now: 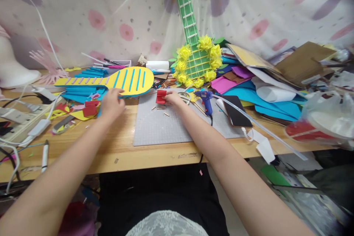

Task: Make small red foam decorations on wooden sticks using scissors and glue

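Note:
My left hand [111,102] reaches to the near edge of a yellow foam guitar shape with blue stripes [129,80] lying flat at the back of the wooden table [118,151]; its fingers touch that edge or the blue foam under it. My right hand [173,98] pinches a small red foam piece [160,96] at the far edge of the grey cutting mat [157,127]. Small cut bits [162,108] lie on the mat near the red piece.
A green guitar with yellow paper flowers [197,61] leans on the curtain. A blue glue gun [207,100], scissors [184,96], a phone [237,110] and a long clear strip [262,127] lie right of the mat. Coloured foam sheets [265,97] pile at right; cables and a power strip [16,118] at left.

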{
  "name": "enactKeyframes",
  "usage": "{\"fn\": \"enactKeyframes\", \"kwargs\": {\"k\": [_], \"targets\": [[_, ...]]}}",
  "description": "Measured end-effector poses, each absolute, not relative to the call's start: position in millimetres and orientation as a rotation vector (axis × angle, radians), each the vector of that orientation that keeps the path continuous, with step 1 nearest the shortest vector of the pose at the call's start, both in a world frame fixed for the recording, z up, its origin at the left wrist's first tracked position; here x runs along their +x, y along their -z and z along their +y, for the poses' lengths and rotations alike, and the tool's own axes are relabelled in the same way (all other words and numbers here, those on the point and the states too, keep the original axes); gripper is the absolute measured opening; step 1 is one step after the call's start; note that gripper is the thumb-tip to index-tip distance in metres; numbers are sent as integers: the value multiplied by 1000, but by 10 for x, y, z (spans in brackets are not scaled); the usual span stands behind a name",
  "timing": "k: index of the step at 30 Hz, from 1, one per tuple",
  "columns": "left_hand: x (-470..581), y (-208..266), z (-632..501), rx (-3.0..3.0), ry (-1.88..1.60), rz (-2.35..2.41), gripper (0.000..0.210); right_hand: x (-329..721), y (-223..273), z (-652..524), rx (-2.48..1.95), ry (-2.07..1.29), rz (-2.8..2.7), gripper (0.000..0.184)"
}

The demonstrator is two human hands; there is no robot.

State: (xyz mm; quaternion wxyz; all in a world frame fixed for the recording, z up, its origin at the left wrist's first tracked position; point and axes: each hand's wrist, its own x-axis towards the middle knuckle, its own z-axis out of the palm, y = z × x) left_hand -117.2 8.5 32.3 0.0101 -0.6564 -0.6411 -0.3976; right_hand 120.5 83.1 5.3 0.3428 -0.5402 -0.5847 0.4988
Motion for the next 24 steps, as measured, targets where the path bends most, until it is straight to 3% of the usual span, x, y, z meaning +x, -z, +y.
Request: {"fn": "enactKeyframes", "kwargs": {"k": [6, 15, 24], "targets": [[-254, 4, 172, -2185, 1536, -2231, 20, 1102, 14, 900, -1507, -1322, -1377, 23], [-260, 252, 146, -2225, 1188, -2100, 13, 1109, 65, 920, -1753, -766, -1803, 34], [-432, 181, 112, -1868, 2023, -2251, 12, 1102, -165, 842, -1703, -475, -2045, 28]]}}
